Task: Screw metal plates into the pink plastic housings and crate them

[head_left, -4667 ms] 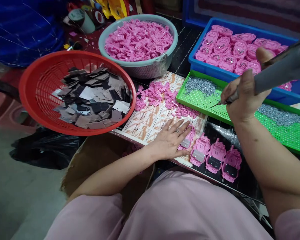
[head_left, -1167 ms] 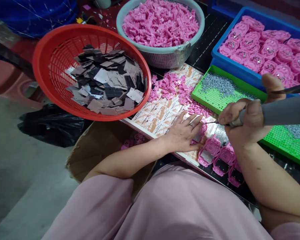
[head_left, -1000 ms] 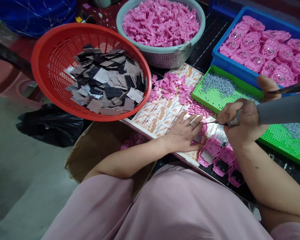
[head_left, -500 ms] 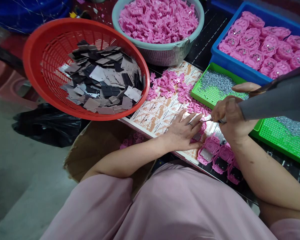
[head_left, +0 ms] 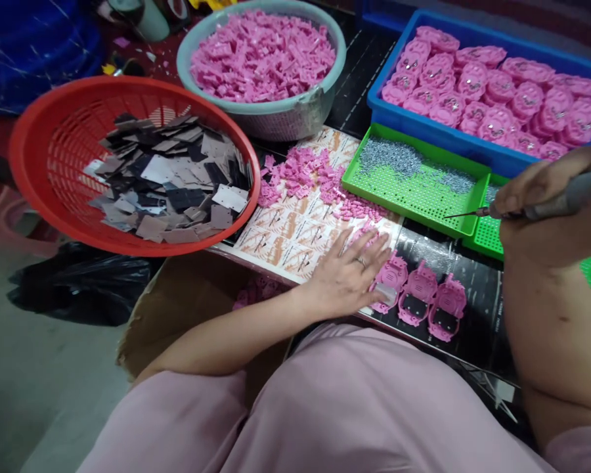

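My left hand (head_left: 342,276) lies flat with fingers spread over pink plastic parts at the table's front edge. Its thumb touches the grey plate on a pink casing (head_left: 393,270). Two more pink casings (head_left: 416,299), each with a black plate, sit in a row to its right. My right hand (head_left: 542,203) grips an electric screwdriver (head_left: 581,190), whose thin bit points left. The bit's tip is over the green perforated tray (head_left: 389,189), which holds many small screws (head_left: 391,157); whether it touches the tray or carries a screw I cannot tell.
A red basket (head_left: 27,164) of black and grey plates stands left. Behind are a grey-green basin (head_left: 256,115) of small pink parts and a blue crate (head_left: 379,108) of pink assemblies. Loose pink pieces (head_left: 300,174) lie mid-table. Below stands an open carton (head_left: 152,315).
My right hand has drawn the screwdriver away from the casing by my left hand, over to the green screw tray. The left hand stays on the pink parts. The view has shifted.
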Demonstrator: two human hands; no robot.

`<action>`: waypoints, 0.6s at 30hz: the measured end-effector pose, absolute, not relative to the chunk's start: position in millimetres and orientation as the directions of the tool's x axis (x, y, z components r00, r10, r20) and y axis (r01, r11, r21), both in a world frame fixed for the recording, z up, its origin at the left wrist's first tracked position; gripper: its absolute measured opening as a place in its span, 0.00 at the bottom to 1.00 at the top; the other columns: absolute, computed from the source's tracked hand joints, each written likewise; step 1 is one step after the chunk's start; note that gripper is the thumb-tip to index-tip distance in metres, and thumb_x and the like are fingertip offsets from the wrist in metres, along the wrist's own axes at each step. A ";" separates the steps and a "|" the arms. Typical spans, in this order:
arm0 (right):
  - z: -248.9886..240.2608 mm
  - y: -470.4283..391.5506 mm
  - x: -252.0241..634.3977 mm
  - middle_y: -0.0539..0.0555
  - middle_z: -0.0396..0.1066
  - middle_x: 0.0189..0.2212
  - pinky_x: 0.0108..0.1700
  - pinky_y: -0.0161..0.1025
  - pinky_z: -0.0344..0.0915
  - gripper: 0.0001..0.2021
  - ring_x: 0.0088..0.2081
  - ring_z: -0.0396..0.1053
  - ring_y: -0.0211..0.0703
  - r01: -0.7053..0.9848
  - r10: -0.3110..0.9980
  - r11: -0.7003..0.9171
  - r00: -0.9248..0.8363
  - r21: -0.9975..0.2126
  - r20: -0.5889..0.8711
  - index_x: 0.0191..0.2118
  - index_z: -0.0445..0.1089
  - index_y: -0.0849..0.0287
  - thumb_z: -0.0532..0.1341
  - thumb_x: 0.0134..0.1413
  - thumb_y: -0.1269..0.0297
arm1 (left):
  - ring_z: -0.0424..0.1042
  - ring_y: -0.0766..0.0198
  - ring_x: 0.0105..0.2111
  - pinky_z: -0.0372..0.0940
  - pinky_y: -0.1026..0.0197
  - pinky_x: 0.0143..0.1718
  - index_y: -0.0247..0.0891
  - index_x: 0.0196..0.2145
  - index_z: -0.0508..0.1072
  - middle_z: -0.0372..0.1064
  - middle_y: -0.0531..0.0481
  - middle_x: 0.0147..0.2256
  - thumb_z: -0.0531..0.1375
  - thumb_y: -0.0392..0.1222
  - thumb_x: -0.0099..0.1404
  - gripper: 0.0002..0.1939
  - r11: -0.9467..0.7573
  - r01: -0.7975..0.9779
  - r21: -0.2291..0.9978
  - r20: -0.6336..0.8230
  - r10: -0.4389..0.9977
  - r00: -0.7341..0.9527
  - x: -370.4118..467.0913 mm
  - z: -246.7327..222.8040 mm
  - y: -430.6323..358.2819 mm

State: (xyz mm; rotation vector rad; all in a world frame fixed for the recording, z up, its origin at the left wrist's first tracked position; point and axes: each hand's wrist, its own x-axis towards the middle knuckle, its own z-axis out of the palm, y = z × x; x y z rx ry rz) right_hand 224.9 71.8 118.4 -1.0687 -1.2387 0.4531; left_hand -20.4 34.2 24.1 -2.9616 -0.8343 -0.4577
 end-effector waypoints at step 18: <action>69.7 117.8 216.9 0.39 0.55 0.13 0.14 0.38 0.53 0.19 0.11 0.54 0.35 0.097 0.694 0.609 0.416 -0.787 0.588 0.47 0.61 0.50 0.65 0.53 0.53 | 0.60 0.50 0.60 0.48 0.39 0.62 0.33 0.59 0.64 0.60 0.40 0.61 0.49 0.62 0.69 0.33 -0.824 0.567 0.020 0.185 0.560 0.807 38.6 24.4 49.0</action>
